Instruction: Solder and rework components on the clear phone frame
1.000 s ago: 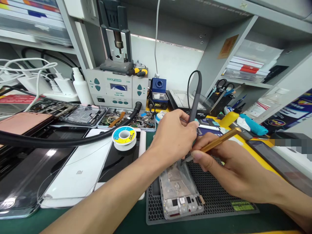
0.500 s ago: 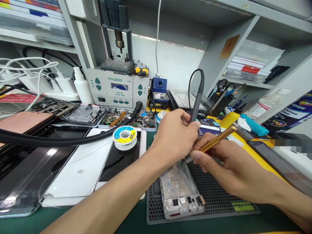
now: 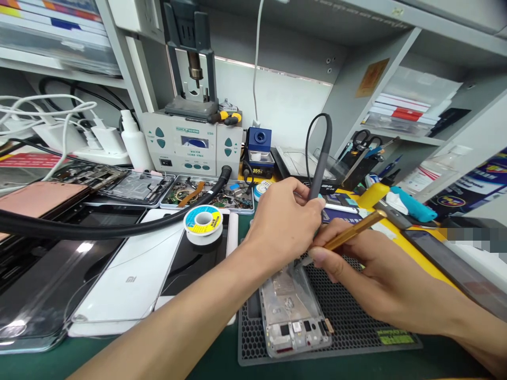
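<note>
Silver metal of the opened phone frame (image 3: 291,311) lies on the black honeycomb mat (image 3: 356,311), near the front edge of the green bench (image 3: 222,364), its long side running away from us. Our two hands meet at its far end.

Our left hand (image 3: 283,224) is closed round the grey handle of the soldering iron (image 3: 319,163), which stands nearly upright with its cable looping over behind. The tip is hidden under our fingers. Our right hand (image 3: 356,264) is clamped on the brass-coloured tweezers (image 3: 350,235), thumb and forefinger pinching near the front. The points aim at the frame's top end, just below the left hand; we cannot tell whether they touch the metal.

Left of the mat, a solder spool (image 3: 203,221) rests on a dark-screened phone, with a white phone back (image 3: 127,279) beside it. Behind the spool sits a parts tray (image 3: 206,192) full of small pieces, and a thick black hose (image 3: 99,229) crosses in front of it. A hot-air station (image 3: 190,142) stands at the back of the bench with a white bottle (image 3: 134,142) just to its left. Scissors (image 3: 362,138) stand in a holder at the far right.
</note>
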`<action>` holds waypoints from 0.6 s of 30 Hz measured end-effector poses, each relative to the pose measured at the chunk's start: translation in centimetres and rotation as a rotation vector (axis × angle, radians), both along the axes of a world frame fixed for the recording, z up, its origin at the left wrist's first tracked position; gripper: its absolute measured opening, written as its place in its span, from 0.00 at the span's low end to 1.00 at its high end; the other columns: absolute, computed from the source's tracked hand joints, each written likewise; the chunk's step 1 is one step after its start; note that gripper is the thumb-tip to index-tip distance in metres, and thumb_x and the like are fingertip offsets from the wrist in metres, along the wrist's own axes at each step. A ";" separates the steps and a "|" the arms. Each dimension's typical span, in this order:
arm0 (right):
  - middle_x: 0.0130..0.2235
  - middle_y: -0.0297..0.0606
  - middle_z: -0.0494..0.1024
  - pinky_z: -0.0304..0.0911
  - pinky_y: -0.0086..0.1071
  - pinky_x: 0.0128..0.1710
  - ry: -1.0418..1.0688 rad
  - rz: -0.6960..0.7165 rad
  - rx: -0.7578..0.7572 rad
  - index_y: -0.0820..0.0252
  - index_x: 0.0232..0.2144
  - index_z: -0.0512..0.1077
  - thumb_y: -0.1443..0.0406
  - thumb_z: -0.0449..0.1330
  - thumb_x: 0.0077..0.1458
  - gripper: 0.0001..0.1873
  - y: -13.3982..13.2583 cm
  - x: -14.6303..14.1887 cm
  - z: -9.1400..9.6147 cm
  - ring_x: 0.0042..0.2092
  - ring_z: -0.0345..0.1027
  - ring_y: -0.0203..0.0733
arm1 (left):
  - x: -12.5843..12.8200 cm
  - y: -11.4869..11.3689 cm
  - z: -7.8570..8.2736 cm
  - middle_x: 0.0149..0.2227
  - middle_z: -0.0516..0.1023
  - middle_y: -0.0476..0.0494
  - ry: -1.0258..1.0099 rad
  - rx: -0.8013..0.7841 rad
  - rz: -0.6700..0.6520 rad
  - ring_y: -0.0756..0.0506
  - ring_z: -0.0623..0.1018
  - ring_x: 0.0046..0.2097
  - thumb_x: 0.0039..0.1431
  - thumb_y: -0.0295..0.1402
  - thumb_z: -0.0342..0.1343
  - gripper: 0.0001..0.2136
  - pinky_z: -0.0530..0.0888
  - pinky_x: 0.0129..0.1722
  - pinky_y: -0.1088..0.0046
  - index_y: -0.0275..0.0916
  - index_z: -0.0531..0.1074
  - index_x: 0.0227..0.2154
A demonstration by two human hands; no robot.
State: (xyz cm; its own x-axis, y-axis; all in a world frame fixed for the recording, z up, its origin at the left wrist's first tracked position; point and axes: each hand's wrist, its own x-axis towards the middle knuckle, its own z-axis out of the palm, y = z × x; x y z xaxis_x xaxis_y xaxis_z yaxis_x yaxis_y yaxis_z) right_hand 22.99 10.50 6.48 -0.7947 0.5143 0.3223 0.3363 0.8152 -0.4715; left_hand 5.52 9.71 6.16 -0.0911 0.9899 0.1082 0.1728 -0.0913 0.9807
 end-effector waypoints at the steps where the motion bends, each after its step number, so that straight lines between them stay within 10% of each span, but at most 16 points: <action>1: 0.31 0.28 0.74 0.65 0.29 0.33 0.005 -0.002 -0.004 0.52 0.38 0.72 0.68 0.57 0.72 0.08 0.0 0.0 0.0 0.32 0.69 0.37 | 0.0 0.0 0.0 0.19 0.72 0.56 0.001 -0.002 -0.002 0.53 0.66 0.16 0.63 0.32 0.61 0.06 0.62 0.21 0.76 0.41 0.71 0.31; 18: 0.33 0.31 0.78 0.68 0.33 0.35 0.034 -0.021 0.045 0.53 0.37 0.72 0.67 0.59 0.70 0.07 0.0 0.1 -0.3 0.33 0.72 0.40 | 0.0 0.0 0.0 0.22 0.74 0.53 -0.014 0.020 0.022 0.50 0.71 0.22 0.62 0.32 0.62 0.06 0.65 0.23 0.75 0.41 0.71 0.30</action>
